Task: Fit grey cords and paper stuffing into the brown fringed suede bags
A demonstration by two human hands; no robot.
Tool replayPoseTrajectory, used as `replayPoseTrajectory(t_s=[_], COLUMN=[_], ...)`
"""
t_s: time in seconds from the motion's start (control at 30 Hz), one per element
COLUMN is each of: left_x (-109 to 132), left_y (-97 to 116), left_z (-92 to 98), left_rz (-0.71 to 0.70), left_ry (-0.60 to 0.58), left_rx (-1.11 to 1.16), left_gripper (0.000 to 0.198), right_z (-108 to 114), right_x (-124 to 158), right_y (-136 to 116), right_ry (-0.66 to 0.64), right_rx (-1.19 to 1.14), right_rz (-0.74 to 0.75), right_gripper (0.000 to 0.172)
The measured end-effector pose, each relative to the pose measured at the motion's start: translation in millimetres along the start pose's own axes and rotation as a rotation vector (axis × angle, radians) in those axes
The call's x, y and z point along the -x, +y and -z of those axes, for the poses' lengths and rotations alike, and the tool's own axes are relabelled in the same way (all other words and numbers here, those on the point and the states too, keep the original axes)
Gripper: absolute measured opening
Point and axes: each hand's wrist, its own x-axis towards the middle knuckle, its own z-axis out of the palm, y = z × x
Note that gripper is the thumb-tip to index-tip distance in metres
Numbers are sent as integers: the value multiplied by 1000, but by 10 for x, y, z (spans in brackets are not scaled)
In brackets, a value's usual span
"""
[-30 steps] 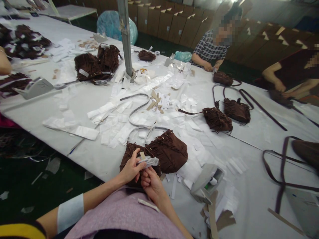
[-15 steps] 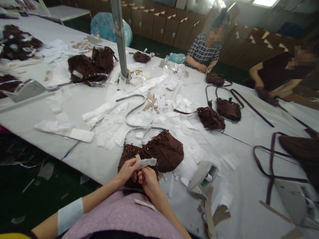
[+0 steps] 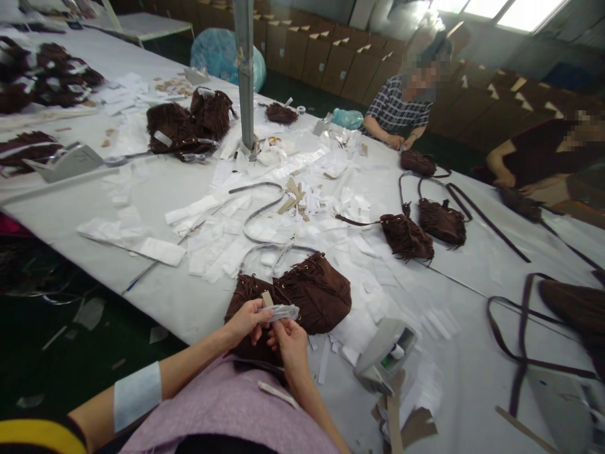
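Note:
My left hand (image 3: 248,321) pinches a piece wrapped in thin whitish sheet (image 3: 285,311), at the near edge of the table. A small tan card strip (image 3: 267,299) sticks up beside my left thumb. Just below the wrapped piece, my right hand (image 3: 290,343) has its fingertips closed at its underside; exactly what they grip is hidden. Under and behind my hands lies a dark brown fringed bag (image 3: 243,299), partly covered by them. Touching it on the right is another brown fringed bag (image 3: 326,296). A wrapped grey strap (image 3: 258,217) curves away behind the bags.
White paper scraps (image 3: 222,249) cover the middle of the table around a metal post (image 3: 244,75). A grey tape dispenser (image 3: 385,356) stands to the right of my hands. More fringed bags (image 3: 406,236) lie farther right. Across the table a person in a checked shirt (image 3: 399,104) handles a bag.
The whole view has shifted slightly, so the table's things appear farther right. Both hands stay at the wrapped piece, and my right fingers have shifted slightly along its underside.

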Motion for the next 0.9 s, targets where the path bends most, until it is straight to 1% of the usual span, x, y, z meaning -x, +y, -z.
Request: replayPoseTrajectory(t_s=[0.1, 0.2, 0.37, 0.43, 0.5, 0.53, 0.57, 0.63, 0.7, 0.73, 0.8, 0.9], left_x=[0, -6, -33, -36, -29, -23, -16, -9, -17, -26, -50, -66], left_y=[4, 6, 38, 55, 73, 84, 96, 125, 159, 176, 205, 228], left_z=[11, 35, 92, 110, 119, 119, 117, 104, 86, 76, 56, 25], left_rz=[25, 56, 79, 105, 124, 133, 142, 169, 198, 210, 224, 219], left_ry=[-78, -113, -35, -26, -41, -54, -63, -71, -67, -65, -70, -81], left_rx=[13, -3, 0, 20, 29, 25, 12, -34, -96, -131, -208, -335], left_gripper=[39, 40, 39, 40, 40, 40, 40, 40, 39, 37, 33, 28], right_z=[-21, -33, 7, 45, 88, 110, 131, 167, 191, 199, 208, 219], right_x=[8, 15, 65, 102, 135, 147, 153, 145, 114, 92, 43, -24], right_y=[11, 23, -9, -37, -69, -87, -108, -160, -215, -239, -266, -251], right_ry=[-10, -17, -6, -69, -177, -200, -185, -76, 44, 76, 88, 53], right_rx=[-8, -13, -24, -70, -96, -69, -2, 213, 428, 502, 585, 651], right_rz=[16, 25, 58, 95, 123, 137, 159, 265, 428, 506, 618, 679], right_gripper=[37, 36, 37, 41, 44, 43, 38, 25, 23, 22, 21, 20])
